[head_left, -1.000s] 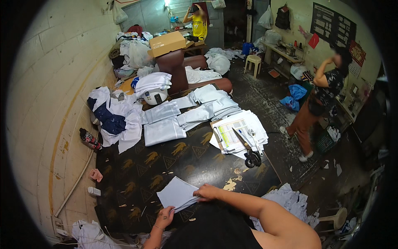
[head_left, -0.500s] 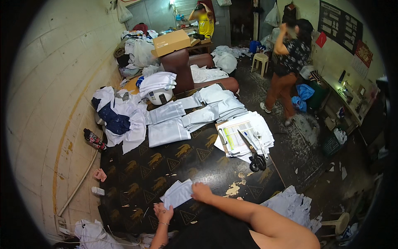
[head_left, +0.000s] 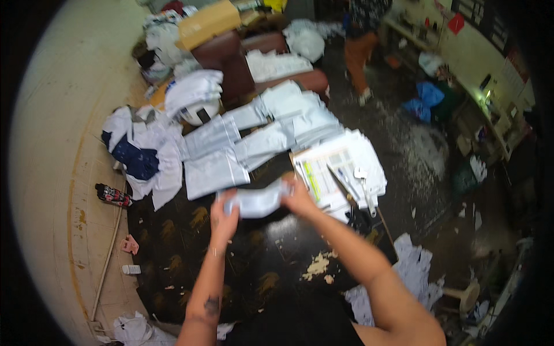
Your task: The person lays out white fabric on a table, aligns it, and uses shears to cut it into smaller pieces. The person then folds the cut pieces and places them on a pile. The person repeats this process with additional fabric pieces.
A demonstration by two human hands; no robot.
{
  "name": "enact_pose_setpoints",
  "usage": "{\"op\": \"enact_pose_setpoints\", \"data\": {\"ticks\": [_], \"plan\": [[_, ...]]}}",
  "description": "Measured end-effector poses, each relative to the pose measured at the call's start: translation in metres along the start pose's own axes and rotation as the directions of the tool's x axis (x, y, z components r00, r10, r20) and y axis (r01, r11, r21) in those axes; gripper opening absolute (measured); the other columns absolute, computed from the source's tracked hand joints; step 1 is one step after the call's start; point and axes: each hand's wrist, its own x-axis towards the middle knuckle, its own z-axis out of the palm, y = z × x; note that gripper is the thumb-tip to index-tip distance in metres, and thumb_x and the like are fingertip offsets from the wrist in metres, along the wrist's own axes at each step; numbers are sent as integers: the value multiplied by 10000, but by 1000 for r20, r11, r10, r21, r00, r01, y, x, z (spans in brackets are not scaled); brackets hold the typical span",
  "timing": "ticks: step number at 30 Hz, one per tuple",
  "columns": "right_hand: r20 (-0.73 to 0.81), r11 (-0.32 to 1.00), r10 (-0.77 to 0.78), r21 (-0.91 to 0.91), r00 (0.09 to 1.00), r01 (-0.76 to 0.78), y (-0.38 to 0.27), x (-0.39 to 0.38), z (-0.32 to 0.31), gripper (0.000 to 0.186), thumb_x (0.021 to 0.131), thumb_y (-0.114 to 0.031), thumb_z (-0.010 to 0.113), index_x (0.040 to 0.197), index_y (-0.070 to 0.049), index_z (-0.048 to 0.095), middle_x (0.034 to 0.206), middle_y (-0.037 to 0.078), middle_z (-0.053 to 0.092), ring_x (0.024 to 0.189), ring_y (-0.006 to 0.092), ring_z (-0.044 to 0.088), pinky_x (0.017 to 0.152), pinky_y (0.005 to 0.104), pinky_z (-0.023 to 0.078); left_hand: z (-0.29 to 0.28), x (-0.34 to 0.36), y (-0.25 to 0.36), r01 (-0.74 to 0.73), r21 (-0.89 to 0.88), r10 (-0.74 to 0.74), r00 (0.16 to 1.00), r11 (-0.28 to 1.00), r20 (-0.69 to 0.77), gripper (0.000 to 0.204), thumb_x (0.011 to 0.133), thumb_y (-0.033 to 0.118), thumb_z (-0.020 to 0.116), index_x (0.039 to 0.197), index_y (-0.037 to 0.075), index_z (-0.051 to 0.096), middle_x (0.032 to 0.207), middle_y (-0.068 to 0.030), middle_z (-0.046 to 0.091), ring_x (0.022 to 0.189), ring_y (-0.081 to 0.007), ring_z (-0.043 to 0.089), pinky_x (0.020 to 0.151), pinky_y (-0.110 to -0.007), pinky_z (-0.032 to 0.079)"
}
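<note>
Both my hands have lifted and reached forward since a moment ago, carrying the white bundle up off the near edge of the dark mat toward the piles. My left hand (head_left: 224, 212) is closed on the left end of the folded white packet (head_left: 258, 201), fingers curled over its top edge, and my right hand (head_left: 298, 197) pinches the right end, thumb side toward me. Held between them, the packet runs left to right, its long axis level and nearly flat, slightly sagging in the middle. Just beyond it lie the rows of grey-white folded packs (head_left: 214, 172), and to its right, close by my right hand, a stack of printed paper sheets (head_left: 340, 167) with scissors (head_left: 345, 185) on top. Below my forearms the dark patterned mat (head_left: 173, 242) lies bare but for scraps, bounded on the left by the pale wall (head_left: 52, 173).
</note>
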Motion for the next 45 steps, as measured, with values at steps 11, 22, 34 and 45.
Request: {"op": "enact_pose_setpoints", "data": {"ticks": [11,22,34,45], "plan": [[-412,856,-509,-332,756,396,-113,333,-198,303,800,-120,733,1097,-93,788,1036,182,791,963,331,758,854,408,588,149,375,127,-365,-354,189,876,861,-443,451,865,193,716,1271,0,739,1151,-221,706,1034,-335,721,954,-424,560],[-237,729,-611,-541,756,420,26,265,-66,301,905,-56,711,1202,-9,704,1250,212,697,1228,412,616,1077,471,483,251,391,-31,559,-642,-304,828,525,472,370,1012,111,660,1329,-75,624,1205,-140,669,1076,-297,731,903,-393,640],[558,707,-324,-394,764,588,54,-51,115,321,938,-276,764,1230,-144,740,1408,97,602,1389,374,499,1191,608,351,-115,334,-369,259,308,-142,924,916,-354,409,840,218,661,1199,62,782,1142,-232,769,1078,-355,735,976,-400,566],[521,658,-324,-476,790,584,57,-54,124,308,906,-275,790,1180,-143,742,1371,71,627,1370,359,524,1195,611,334,-249,307,-439,12,-471,-458,259,882,-850,365,868,210,694,1166,11,765,1252,-146,763,1192,-258,711,1051,-346,526]]}}
